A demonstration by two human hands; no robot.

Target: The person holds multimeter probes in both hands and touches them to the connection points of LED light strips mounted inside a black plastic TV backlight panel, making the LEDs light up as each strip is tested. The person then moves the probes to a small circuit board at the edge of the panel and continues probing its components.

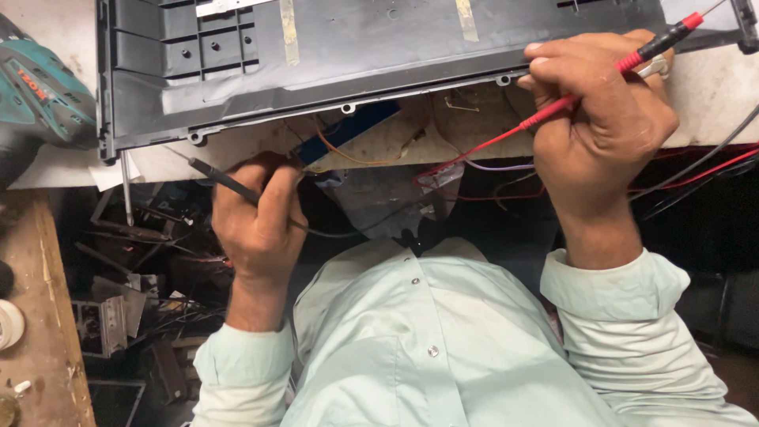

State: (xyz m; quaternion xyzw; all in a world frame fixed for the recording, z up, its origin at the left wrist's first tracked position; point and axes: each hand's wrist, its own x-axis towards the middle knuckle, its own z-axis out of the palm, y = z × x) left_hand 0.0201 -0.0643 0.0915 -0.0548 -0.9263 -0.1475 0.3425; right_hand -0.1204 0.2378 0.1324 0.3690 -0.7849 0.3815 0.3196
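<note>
This is a repair workshop — a cluttered, well-worn one. A scuffed pale workbench (711, 95) carries an opened black plastic casing (356, 55) with screw bosses and strips of tape, and loose red, black and orange wires (482, 170) trail off its edge. A teal power drill (39, 95) lies at the bench's corner, a screwdriver (126, 186) beside it. Below, the floor holds a heap of scrap metal parts and brackets (126, 292) — next to a rough wooden board (47, 316).

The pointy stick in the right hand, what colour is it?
The probe in the right hand is red with a black band, seen in the head view.
</note>
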